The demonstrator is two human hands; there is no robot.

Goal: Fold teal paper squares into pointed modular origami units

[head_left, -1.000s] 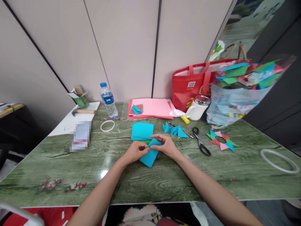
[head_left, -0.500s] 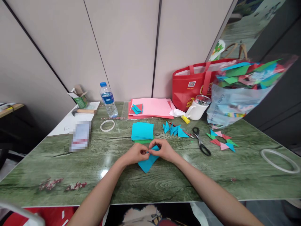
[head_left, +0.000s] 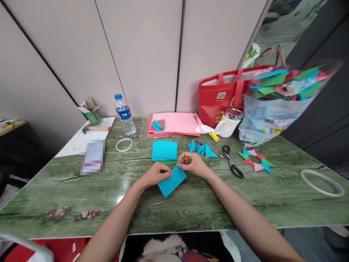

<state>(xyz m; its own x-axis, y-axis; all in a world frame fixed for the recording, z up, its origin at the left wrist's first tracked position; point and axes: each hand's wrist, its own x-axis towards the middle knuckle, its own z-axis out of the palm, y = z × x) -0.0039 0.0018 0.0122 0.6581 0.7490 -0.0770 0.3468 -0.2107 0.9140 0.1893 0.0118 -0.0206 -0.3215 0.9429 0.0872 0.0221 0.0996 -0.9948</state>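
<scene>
Left of the blue paper stack (head_left: 164, 150) sits a smooth white ring (head_left: 124, 150); at the stack's near left I've got the left hand (head_left: 155, 175) pinched on the matte blue sheet (head_left: 172, 183), just off the stack's near side. Versus half a second ago, that sheet has swung to a slanted rectangle, more face uncovered, so I read it as being re-gripped; the right hand (head_left: 192, 163), fingertips together, is pinched on its top corner. Right of the stack: crisp, pointy folded blue pieces (head_left: 202, 149), then black-handled scissors (head_left: 232, 164).
</scene>
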